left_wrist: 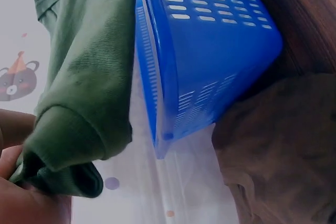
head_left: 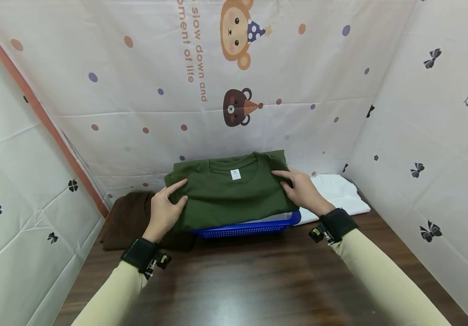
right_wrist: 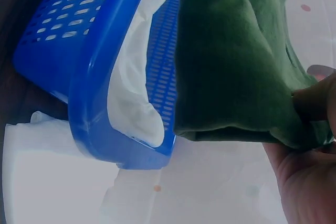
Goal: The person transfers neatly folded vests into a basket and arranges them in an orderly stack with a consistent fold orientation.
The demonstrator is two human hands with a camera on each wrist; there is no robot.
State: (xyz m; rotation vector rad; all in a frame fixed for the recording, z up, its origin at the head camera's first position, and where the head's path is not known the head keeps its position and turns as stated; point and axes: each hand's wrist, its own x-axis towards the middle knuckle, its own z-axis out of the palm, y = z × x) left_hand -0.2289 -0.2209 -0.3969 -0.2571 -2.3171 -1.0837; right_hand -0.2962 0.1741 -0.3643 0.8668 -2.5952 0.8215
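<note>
the green t-shirt (head_left: 234, 199) i hold is folded into a wide, flat bundle, its collar (head_left: 215, 167) at the far side and a small white label (head_left: 235, 174) inside the neck; the print on the label is too small to read. soft creases run across the front, and at the left and right ends the layers show as thick, rounded folds. it hangs above the blue basket (head_left: 246, 230), hiding most of the opening; i cannot tell whether it touches the rim.

my left hand (head_left: 165, 212) grips the left end, index finger and thumb spread a little apart on top of the cloth, the other fingers hidden beneath. my right hand (head_left: 302, 191) grips the right end in the same way, thumb and index finger parted, the fabric caught between them and the fingers behind.

inside the basket lies a white cloth (right_wrist: 128, 82). a dark brown garment (head_left: 129, 222) lies to the left of the basket and a folded white garment (head_left: 340, 194) to the right, all on the wooden table (head_left: 238, 276).
</note>
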